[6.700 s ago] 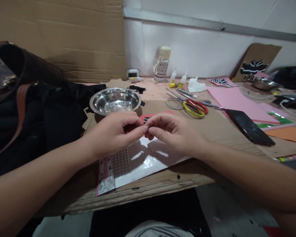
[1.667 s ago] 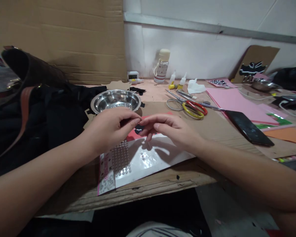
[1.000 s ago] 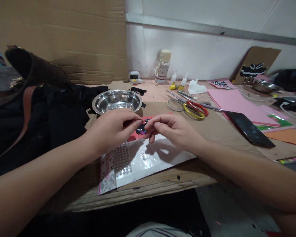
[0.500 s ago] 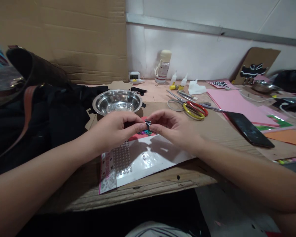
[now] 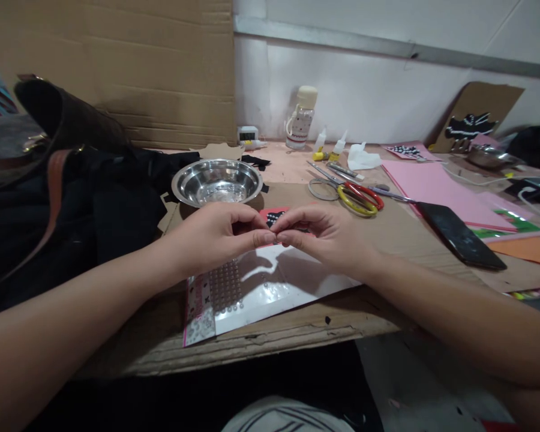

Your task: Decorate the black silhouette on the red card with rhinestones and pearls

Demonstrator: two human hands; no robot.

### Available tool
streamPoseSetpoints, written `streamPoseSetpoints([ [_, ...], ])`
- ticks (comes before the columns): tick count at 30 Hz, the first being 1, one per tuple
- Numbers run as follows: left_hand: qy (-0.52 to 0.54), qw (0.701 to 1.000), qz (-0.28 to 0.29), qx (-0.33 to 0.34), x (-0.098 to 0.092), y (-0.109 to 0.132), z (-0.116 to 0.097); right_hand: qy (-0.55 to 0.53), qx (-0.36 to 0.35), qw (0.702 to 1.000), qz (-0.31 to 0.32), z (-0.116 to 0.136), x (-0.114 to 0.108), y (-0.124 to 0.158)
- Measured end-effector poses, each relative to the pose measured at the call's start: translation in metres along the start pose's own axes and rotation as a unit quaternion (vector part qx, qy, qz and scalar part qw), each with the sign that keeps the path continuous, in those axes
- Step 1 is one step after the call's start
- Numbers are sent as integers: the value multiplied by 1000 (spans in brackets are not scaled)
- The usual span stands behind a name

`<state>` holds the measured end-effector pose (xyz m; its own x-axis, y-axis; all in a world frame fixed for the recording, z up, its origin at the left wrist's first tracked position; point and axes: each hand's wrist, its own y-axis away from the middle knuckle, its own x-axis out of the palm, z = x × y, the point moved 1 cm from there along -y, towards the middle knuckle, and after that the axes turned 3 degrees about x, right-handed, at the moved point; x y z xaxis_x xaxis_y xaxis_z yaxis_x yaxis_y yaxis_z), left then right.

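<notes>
My left hand (image 5: 222, 235) and my right hand (image 5: 328, 235) meet in the middle of the worktable, thumb and forefinger pinched on each. Their fingertips touch or nearly touch; whatever they pinch is too small or hidden to make out. Just behind the fingertips, a black piece dotted with white beads (image 5: 275, 218) shows on a red sheet (image 5: 264, 212), mostly covered by my fingers. Below both hands lies a white sheet of stick-on gems (image 5: 261, 303), with rows of round gems at its left. My hands cast shadows on it.
A steel bowl (image 5: 184, 187) stands behind my left hand. Beyond my right hand lie scissors (image 5: 364, 203) with red and yellow handles, glue bottles (image 5: 337, 149), a phone (image 5: 461, 235) and pink sheets (image 5: 436, 189). Dark cloth (image 5: 121, 204) and a bag (image 5: 76, 117) fill the left.
My fingertips have come together and a little nearer to me. They now cover the shiny coloured patches seen before, while more of the beaded black piece shows behind them. The view has shifted slightly.
</notes>
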<state>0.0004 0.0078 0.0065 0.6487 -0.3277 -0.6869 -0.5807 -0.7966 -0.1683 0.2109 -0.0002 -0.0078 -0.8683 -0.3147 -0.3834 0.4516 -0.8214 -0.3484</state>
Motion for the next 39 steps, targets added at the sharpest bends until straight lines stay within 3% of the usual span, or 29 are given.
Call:
streamPoseSetpoints([
  [4, 8, 1000, 9, -12, -1, 1, -1, 42, -10, 999, -4, 3, 0, 1],
  [14, -22, 999, 14, -20, -1, -2, -2, -22, 23, 999, 1, -5, 4, 1],
  [18, -82, 995, 45, -36, -3, -2, 3, 32, 2, 999, 4, -4, 1, 0],
  [20, -127, 988, 68, -48, -4, -2, 7, 89, -27, 995, 34, -4, 0, 0],
  [25, -187, 975, 110, -52, -3, -2, 15, 227, -125, 958, 125, -9, 3, 3],
  [31, -211, 966, 135, -60, 0, -1, 13, 321, -183, 916, 159, -17, 9, 5],
  [39, -229, 965, 127, -27, 1, 1, 16, 355, -257, 880, 182, -23, 13, 5],
])
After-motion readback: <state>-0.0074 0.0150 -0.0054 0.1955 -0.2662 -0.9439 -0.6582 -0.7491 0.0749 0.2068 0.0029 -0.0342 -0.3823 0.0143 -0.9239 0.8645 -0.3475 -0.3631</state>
